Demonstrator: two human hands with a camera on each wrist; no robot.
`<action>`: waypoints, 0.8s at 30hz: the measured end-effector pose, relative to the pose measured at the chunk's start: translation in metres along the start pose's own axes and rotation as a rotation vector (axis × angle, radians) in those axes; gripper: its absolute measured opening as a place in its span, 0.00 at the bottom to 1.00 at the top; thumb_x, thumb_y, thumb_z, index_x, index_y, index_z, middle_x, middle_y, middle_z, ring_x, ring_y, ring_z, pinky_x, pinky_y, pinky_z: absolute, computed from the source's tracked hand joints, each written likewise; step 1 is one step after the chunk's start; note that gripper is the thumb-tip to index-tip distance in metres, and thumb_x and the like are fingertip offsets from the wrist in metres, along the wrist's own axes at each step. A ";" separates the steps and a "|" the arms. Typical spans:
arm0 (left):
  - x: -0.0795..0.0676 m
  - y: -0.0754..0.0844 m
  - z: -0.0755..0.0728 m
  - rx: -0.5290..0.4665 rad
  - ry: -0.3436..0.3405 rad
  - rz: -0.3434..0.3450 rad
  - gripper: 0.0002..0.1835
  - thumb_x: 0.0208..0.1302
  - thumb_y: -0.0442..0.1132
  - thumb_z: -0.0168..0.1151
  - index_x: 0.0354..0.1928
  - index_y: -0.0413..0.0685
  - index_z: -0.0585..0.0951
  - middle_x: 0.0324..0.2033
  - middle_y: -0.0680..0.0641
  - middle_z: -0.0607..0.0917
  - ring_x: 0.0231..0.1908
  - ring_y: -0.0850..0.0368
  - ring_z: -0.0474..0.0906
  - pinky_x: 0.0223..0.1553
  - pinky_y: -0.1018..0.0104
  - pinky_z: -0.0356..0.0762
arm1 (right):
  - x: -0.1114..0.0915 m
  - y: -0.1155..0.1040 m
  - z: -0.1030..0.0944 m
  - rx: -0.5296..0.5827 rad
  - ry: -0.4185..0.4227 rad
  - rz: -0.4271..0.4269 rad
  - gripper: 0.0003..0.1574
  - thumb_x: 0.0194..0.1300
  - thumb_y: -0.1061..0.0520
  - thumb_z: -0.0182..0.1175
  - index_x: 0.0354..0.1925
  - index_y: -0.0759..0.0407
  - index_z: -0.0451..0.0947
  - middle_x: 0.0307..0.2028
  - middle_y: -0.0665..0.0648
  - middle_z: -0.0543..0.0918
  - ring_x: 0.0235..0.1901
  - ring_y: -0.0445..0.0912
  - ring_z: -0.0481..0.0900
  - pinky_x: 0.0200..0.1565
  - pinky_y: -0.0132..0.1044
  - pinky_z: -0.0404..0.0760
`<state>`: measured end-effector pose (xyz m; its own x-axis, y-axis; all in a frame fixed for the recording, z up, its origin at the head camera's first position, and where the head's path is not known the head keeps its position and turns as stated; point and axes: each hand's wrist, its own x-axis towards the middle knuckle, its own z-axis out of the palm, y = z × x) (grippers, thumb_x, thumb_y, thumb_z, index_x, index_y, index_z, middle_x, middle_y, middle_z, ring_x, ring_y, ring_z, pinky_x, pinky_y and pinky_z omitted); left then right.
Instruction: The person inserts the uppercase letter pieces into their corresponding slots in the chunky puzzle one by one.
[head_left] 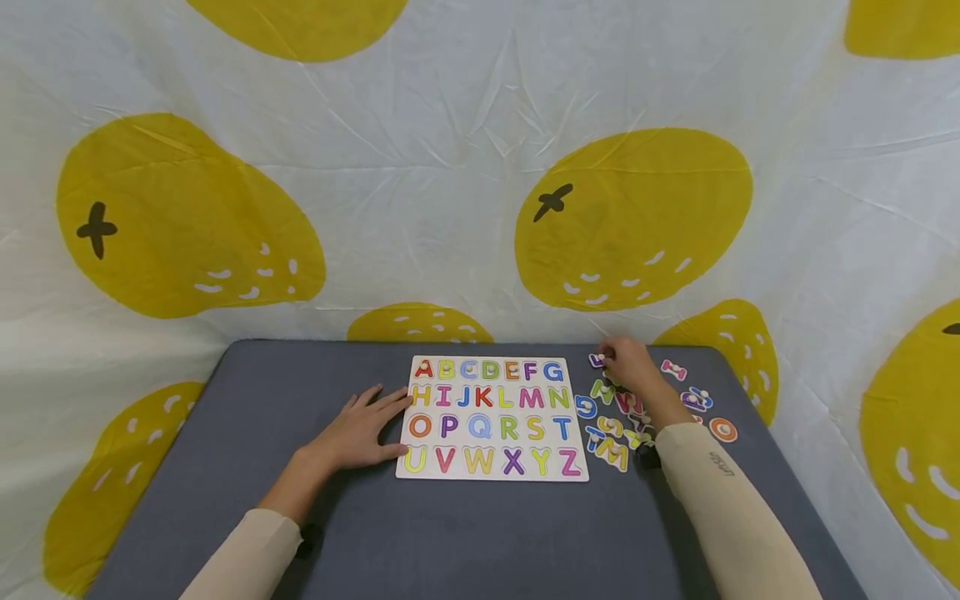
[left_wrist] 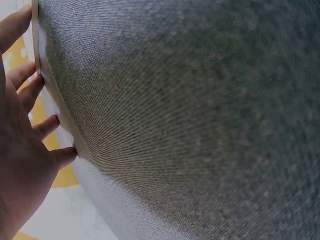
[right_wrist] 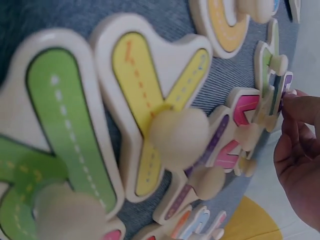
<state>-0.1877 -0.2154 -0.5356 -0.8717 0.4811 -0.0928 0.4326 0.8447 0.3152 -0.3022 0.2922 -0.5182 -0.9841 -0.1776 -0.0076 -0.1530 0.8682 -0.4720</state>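
A white alphabet puzzle board (head_left: pixel 491 417) with coloured letters A to Z lies on the table. My left hand (head_left: pixel 365 431) rests at its left edge, fingers spread, fingertips and thumb touching the rim; the left wrist view shows the fingers (left_wrist: pixel 22 97) along that edge. Beyond the board's upper right corner, my right hand (head_left: pixel 628 364) pinches a purple letter piece (head_left: pixel 597 360) by its knob. In the right wrist view this purple piece (right_wrist: pixel 286 87) is edge-on at the fingertips. Nearest to it is a green letter N piece (head_left: pixel 602 391).
Several knobbed letter pieces lie loose right of the board, among them a blue G (head_left: pixel 586 407), a yellow W (head_left: pixel 612 454), a pink I (head_left: pixel 673 370) and an orange O (head_left: pixel 723 430). A yellow Y (right_wrist: pixel 135 100) shows large in the right wrist view. Behind the grey table (head_left: pixel 450 542) hangs a patterned curtain (head_left: pixel 450 208).
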 end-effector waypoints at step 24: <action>0.000 0.005 -0.006 -0.025 -0.028 -0.019 0.48 0.62 0.70 0.63 0.80 0.57 0.64 0.80 0.49 0.62 0.79 0.29 0.49 0.69 0.19 0.47 | -0.017 -0.052 0.014 0.067 0.017 -0.142 0.07 0.67 0.58 0.70 0.40 0.62 0.86 0.31 0.55 0.85 0.32 0.46 0.79 0.38 0.42 0.80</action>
<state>-0.1871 -0.2129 -0.5285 -0.8727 0.4720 -0.1250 0.4100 0.8475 0.3371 -0.2763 0.2435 -0.5054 -0.9544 -0.2881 0.0780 -0.2850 0.8021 -0.5247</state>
